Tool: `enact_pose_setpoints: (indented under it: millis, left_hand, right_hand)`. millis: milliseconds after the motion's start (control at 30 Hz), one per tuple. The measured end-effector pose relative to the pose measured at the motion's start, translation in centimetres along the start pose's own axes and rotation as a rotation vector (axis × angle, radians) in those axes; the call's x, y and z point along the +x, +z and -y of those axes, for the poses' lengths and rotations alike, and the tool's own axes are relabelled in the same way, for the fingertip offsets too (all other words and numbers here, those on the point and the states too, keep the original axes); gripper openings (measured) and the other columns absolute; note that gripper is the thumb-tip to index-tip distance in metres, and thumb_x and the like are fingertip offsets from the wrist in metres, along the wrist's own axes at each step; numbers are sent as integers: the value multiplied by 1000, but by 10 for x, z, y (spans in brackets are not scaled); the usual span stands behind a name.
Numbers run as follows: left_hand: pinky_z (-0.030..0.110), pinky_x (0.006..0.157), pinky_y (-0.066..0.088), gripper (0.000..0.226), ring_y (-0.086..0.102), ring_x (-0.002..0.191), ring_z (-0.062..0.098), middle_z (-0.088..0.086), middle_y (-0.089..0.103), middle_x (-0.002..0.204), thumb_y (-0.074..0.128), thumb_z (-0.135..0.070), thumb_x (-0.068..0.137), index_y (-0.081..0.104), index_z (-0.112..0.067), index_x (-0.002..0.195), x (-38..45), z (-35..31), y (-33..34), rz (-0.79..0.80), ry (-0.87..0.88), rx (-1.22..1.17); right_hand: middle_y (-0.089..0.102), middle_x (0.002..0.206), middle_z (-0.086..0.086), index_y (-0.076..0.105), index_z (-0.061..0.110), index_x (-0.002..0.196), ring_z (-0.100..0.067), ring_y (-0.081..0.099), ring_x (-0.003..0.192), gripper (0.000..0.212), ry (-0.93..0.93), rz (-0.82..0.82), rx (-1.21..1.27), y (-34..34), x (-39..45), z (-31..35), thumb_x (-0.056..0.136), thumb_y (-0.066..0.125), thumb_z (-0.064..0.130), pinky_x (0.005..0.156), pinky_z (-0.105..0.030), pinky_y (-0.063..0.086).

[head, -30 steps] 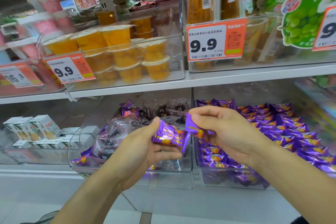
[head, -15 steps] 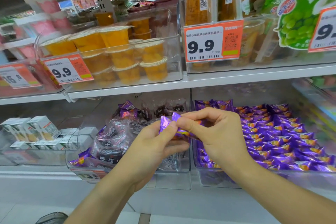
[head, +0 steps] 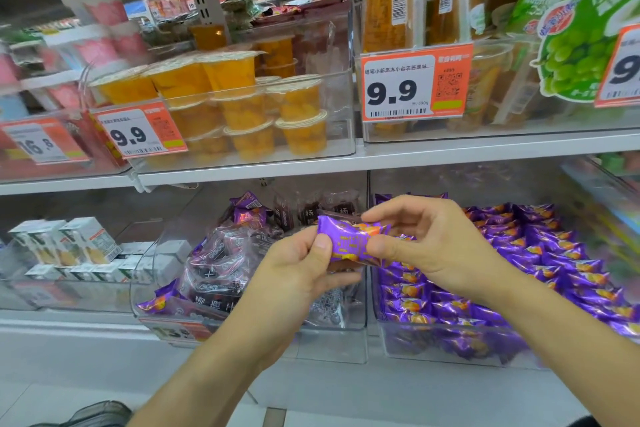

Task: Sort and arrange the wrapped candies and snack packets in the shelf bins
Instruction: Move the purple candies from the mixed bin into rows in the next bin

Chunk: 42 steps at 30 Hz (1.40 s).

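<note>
Both hands hold a purple wrapped candy (head: 349,241) with orange print in front of the lower shelf. My left hand (head: 298,270) pinches its left end between thumb and fingers. My right hand (head: 429,243) pinches its right end from above. A dark edge of another wrapper shows under the candy. Behind them, a clear middle bin (head: 349,336) holds dark wrapped snack packets (head: 214,274) mixed with a few purple candies (head: 246,210). The clear right bin (head: 450,347) is filled with rows of the same purple candies (head: 540,253).
White cartons (head: 83,246) stand in a clear bin at the lower left. The shelf above carries bins of orange fruit cups (head: 242,104) and tall jelly packs (head: 394,3), with orange 9.9 price tags (head: 415,83). A white shelf ledge (head: 86,350) runs below the bins.
My hands came together from holding candies apart and now share one purple candy, turned flat with its printed face toward me. The view moved slightly closer to the shelf.
</note>
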State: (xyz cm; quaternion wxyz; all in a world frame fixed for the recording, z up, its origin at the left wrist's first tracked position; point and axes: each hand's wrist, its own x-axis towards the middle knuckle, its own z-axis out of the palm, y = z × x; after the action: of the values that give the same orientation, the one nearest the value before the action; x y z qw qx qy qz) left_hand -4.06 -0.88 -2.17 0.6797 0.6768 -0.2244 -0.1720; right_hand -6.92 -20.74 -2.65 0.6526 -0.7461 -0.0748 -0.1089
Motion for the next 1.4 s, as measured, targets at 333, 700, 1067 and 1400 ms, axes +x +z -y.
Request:
enact_pose_setpoints:
  millis: [333,700,1067,1400]
  left_hand:
    - [31,85,57,34,73,91,18,3,77,97,39,-9,105,73,-11,107,3,8,19,-92,132,272]
    - [26,87,52,50,62,95,3,-15,64,109,70,-44,84,58,-28,130,18,48,19,-200,137,748]
    - [11,63,46,43,66,65,5,-10,67,78,73,-39,81,66,-33,123,8,77,23,-200,102,635]
    - [19,66,50,41,66,65,4,-12,66,75,71,-44,81,67,-34,121,9,85,20,-219,158,648]
  right_hand:
    - [74,104,2,71,20,110,-17,71,99,47,7,107,-97,-3,-16,1,67,90,21,89,-38,58]
    - [75,101,6,70,27,107,-5,71,79,48,122,-68,-481,-91,-16,-17,64,91,27,79,-23,57]
    - [69,104,7,66,25,94,3,62,95,44,239,108,-763,-96,4,-69,62,95,23,83,-20,51]
    - [59,103,12,72,28,112,-5,59,95,55,264,23,-920,-95,-3,-78,63,93,38,86,-21,45]
